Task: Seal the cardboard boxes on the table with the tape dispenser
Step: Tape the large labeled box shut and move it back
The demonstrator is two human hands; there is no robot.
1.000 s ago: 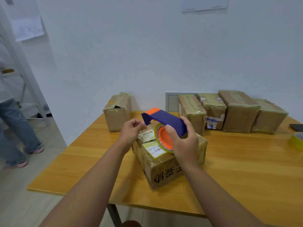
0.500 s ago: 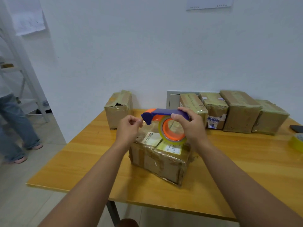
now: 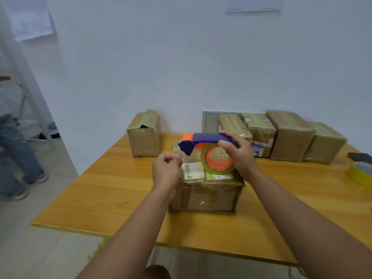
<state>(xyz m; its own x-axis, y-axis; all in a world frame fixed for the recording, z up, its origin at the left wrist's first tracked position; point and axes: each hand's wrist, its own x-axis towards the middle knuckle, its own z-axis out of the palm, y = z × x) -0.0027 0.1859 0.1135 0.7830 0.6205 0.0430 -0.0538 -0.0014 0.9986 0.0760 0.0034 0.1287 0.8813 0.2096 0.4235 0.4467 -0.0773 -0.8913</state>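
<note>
Right hand: fingers and thumb curled round the blue handle of the tape dispenser, held level just above the front box.
Left hand: fingers curled inward, thumb against fingertips in a pinch just beside the dispenser's blue nose; whether a tape end sits in the pinch cannot be told.
Tape dispenser: blue body, orange tip at its left end, yellowish roll on an orange core hanging below the handle; the roll sits close over the box top, contact not clear.
Front box: brown cardboard, on the desk directly under both hands; white and yellow labels on top, glossy tape across its faces.
Desk: orange-brown wood, pushed against a white wall.
Lone box: upright at the back left of the desk, near the wall, well apart from the others; top flap crumpled.
Row of boxes: four taped boxes side by side along the wall, back right, behind the right hand.
Spare tape roll: yellow, lying flat at the desk's right edge.
Dark object: flat, just behind the spare roll; identity unclear.
Wall plate: grey-white panel behind the row of boxes.
Bystander: jeans-clad legs at far left on the floor.
</note>
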